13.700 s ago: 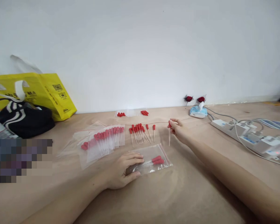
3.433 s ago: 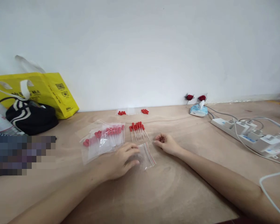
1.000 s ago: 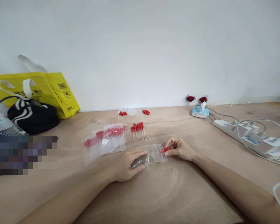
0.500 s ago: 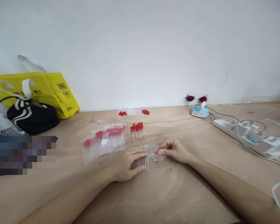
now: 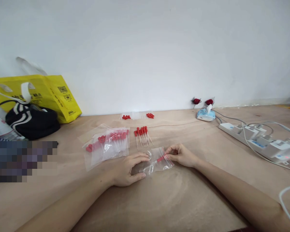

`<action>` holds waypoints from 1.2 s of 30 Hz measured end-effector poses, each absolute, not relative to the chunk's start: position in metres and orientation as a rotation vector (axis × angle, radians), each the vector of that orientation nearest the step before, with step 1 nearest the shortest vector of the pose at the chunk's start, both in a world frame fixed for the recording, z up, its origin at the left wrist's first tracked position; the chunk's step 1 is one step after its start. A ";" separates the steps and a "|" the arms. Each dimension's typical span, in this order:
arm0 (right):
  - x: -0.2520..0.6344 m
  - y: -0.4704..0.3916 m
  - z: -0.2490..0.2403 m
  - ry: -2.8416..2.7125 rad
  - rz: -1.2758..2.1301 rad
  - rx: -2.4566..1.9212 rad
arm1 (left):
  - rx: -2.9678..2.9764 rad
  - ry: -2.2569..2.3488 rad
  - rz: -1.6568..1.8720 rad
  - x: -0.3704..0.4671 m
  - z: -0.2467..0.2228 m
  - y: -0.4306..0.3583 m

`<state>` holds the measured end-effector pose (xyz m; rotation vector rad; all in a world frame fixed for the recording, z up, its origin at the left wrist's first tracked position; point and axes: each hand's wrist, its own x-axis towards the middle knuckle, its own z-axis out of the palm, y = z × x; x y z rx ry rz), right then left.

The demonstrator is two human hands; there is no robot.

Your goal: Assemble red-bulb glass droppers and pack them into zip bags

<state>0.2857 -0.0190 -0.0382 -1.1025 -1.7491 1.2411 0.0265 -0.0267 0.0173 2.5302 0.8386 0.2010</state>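
Observation:
My right hand [image 5: 180,155] pinches the red bulb end of a dropper [image 5: 160,158] at the mouth of a clear zip bag [image 5: 163,165]. The dropper points left into the bag; its thin tube is hard to make out through the plastic. At the bag's left end rests my left hand [image 5: 129,169], open, thumb and fingers apart on either side of the plastic. Beyond the hands lie several loose red-bulbed droppers [image 5: 142,135] in a row. To their left, filled zip bags [image 5: 108,146] overlap, with red-bulbed droppers showing through.
Small bags of red bulbs [image 5: 137,115] lie by the wall. At right are a tissue pack [image 5: 205,115], two red flowers [image 5: 203,101] and a power strip [image 5: 256,138] with cables. A yellow bag [image 5: 67,103] and a black pouch [image 5: 36,120] stand at left.
The bag lies flatter and more spread, its red-striped mouth now showing near my right hand. My left hand has shifted slightly left; my right hand keeps its pinch.

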 end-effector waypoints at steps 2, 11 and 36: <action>0.284 -0.021 -0.035 -1.848 1.199 -1.050 | 2.542 0.820 0.212 0.028 0.017 -0.027; 0.305 -0.003 -0.027 -1.690 1.316 -1.213 | 2.580 0.785 0.237 0.022 0.013 -0.026; 0.216 0.128 -0.022 -0.995 1.244 -1.514 | 2.548 0.853 0.193 0.022 0.020 -0.030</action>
